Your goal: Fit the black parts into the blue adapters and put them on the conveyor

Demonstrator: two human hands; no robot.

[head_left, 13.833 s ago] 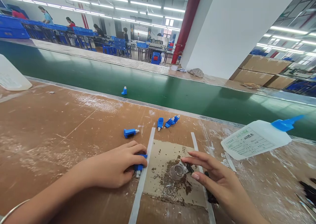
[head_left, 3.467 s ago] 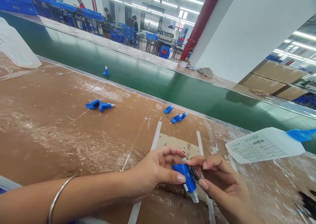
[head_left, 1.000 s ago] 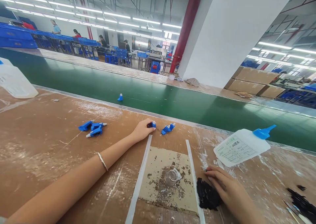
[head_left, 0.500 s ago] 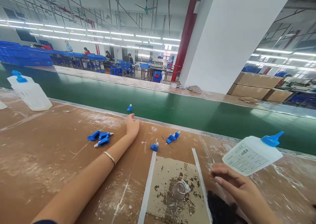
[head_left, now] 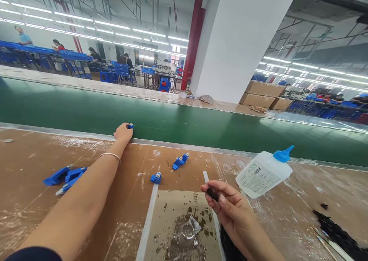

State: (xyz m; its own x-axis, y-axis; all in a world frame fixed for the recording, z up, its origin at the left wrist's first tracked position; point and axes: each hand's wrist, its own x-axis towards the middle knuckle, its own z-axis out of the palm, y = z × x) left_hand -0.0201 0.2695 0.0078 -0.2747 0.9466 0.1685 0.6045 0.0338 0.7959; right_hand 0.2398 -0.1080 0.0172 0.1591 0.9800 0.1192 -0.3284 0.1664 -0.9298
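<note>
My left hand (head_left: 123, 133) reaches out over the near edge of the green conveyor belt (head_left: 161, 119). Its fingers are closed on a small blue plastic part (head_left: 130, 126) with a pale tip. Above the right side of a stained cardboard sheet (head_left: 169, 199), my right hand (head_left: 230, 207) pinches a small black piece (head_left: 212, 194) between thumb and fingers. A small clear cup (head_left: 186, 233) rests on that sheet. One blue part (head_left: 156, 178) lies at the sheet's far left corner, and a pair of blue parts (head_left: 181, 161) lies beyond. More blue parts (head_left: 61, 176) are partly hidden by my left forearm.
A white glue bottle (head_left: 263, 174) with a blue nozzle lies tilted right of my right hand. Black pieces (head_left: 337, 230) and thin sticks (head_left: 327, 242) lie at the far right. Across the belt stand a white pillar (head_left: 235, 42) and cardboard boxes (head_left: 264, 94). People sit at distant benches.
My left hand has moved onto the belt and closed on the blue part there. My right hand has come up and inward, showing the black piece. The view has swung right.
</note>
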